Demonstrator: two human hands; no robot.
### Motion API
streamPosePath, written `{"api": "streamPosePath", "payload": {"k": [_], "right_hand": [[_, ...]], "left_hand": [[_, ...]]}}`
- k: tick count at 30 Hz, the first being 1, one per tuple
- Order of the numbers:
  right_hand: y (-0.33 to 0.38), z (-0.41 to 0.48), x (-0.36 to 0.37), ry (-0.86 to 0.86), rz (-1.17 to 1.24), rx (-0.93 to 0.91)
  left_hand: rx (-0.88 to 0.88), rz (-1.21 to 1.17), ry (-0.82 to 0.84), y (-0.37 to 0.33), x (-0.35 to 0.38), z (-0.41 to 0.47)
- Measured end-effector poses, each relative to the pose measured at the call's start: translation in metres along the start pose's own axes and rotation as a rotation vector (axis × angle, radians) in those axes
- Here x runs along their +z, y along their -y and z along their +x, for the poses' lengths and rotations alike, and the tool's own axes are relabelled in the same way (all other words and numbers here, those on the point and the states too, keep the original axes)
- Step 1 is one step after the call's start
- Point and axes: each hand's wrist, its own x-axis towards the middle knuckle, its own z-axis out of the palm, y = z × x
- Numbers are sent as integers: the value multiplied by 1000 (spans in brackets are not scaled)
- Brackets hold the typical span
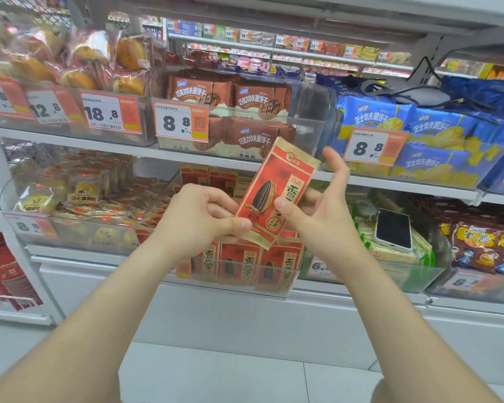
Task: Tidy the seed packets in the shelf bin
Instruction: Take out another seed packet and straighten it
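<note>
One seed packet (275, 191) is held tilted above the clear bin (285, 283) and clear of its rim — left hand (200, 218) pinches the lower corner, right hand (320, 212) thumb-pinches the right edge.

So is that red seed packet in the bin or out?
Out. The left hand and right hand hold the sunflower seed packet, tilted, above the clear bin.

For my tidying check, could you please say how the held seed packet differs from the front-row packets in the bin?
The held packet is tilted, top leaning right; the front-row packets stand upright. The held packet is pinched by the left hand and right hand; the front-row packets rest in the clear bin. Both show a red design with a dark seed.
</note>
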Motion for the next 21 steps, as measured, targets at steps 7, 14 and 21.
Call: {"api": "streamPosePath", "payload": {"k": [7, 14, 21], "right_hand": [[-11, 18, 12, -170, -174, -332], [-28, 33, 27, -76, -341, -293], [-34, 38, 22, 168, -516, -208]], "left_hand": [[166, 791, -53, 28, -17, 22], [227, 968, 145, 36, -17, 30], [239, 829, 156, 46, -19, 26]]}}
